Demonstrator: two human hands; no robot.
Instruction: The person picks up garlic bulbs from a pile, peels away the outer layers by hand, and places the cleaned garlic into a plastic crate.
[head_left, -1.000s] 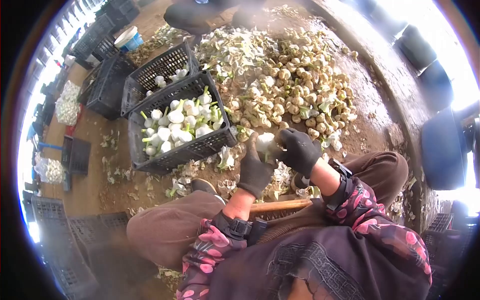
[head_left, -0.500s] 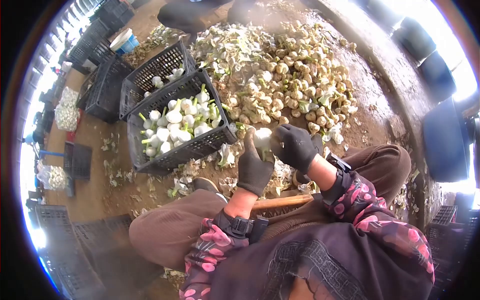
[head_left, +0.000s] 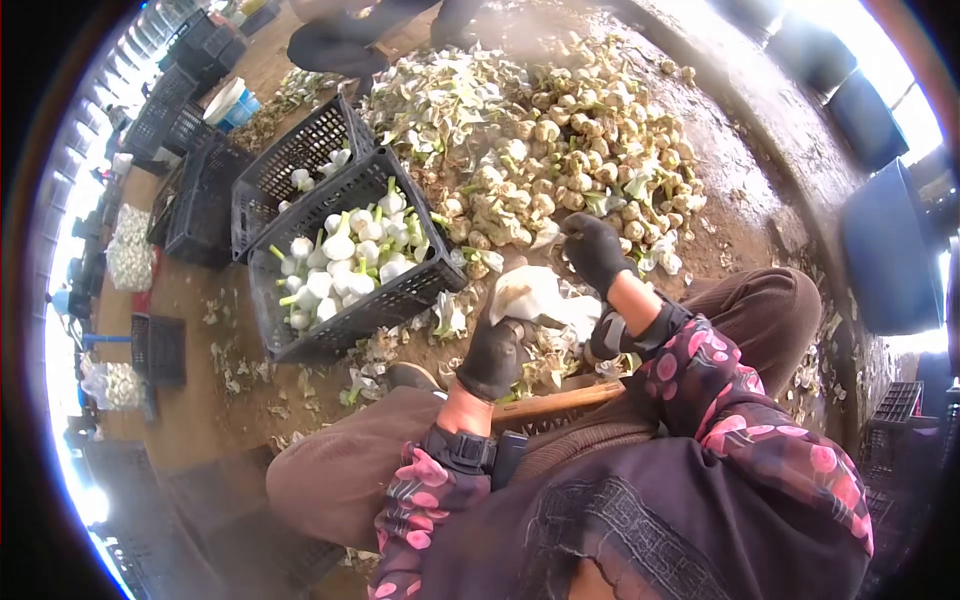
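My left hand (head_left: 492,350), in a dark glove, is closed around a garlic bulb (head_left: 527,292) with loose, pale outer skin. My right hand (head_left: 596,254), also gloved, is held up and to the right of the bulb, apart from it, with its fingers curled; what they hold, if anything, is too small to tell. Peeled white bulbs (head_left: 340,246) with green stems lie in a black crate (head_left: 368,308) left of my hands. Beyond my hands is a heap of unpeeled garlic (head_left: 590,150).
A second black crate (head_left: 262,185) with a few bulbs stands behind the first. Peeled skins (head_left: 440,90) are piled at the top. Another person's dark-clothed legs (head_left: 335,45) show there. A wooden piece (head_left: 560,401) lies between my legs. Blue tubs (head_left: 885,250) stand at the right.
My right hand has moved up, away from the bulb. Loose skin now hangs spread from the bulb in my left hand, which has shifted slightly left. The view has shifted a little.
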